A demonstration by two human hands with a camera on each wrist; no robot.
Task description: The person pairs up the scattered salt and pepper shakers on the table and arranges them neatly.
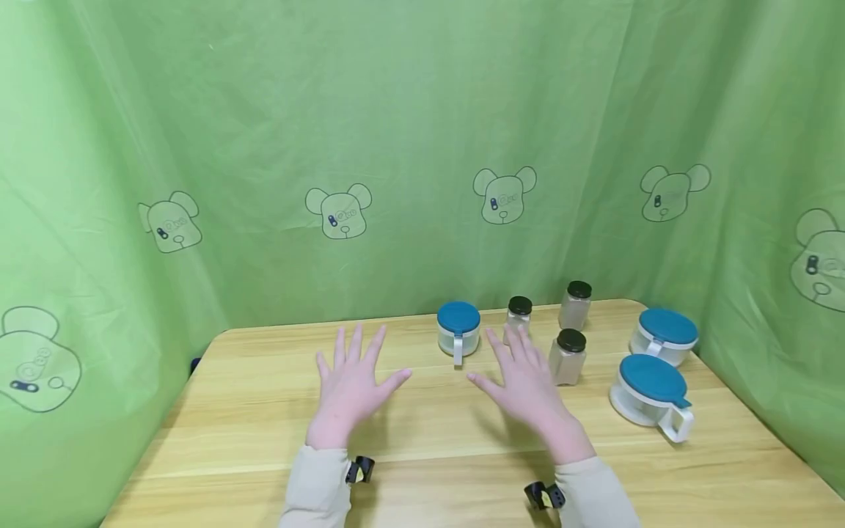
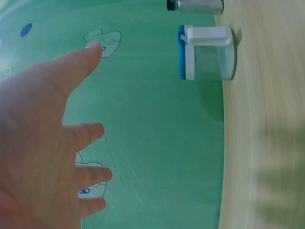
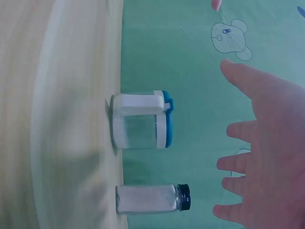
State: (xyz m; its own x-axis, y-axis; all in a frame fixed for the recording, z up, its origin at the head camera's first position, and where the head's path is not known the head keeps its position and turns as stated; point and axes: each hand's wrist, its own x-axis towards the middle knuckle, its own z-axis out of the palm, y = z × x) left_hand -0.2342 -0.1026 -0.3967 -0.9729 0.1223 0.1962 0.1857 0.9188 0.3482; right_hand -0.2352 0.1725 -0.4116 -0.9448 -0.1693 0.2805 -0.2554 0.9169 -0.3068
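Note:
My left hand [image 1: 352, 389] hovers over the left-middle of the table, fingers spread and holding nothing. To its right, my right hand [image 1: 528, 385] is also spread above the wood with nothing in it. Beyond the hands stands a clear jar with a blue lid and white handle [image 1: 458, 320]. A small black-capped jar [image 1: 519, 312] sits partly hidden behind the right fingertips. Just right of that hand is another black-capped jar [image 1: 568, 357], with a third black-capped jar [image 1: 576, 304] farther back. In the right wrist view, the blue-lidded handled jar [image 3: 138, 120] stands apart from the fingers.
Two wider blue-lidded containers with handles, a nearer one [image 1: 650, 396] and a farther one [image 1: 663, 336], stand near the table's right edge. Green curtains [image 1: 409, 110] with bear-head prints surround the wooden table [image 1: 244, 411] at the back and sides.

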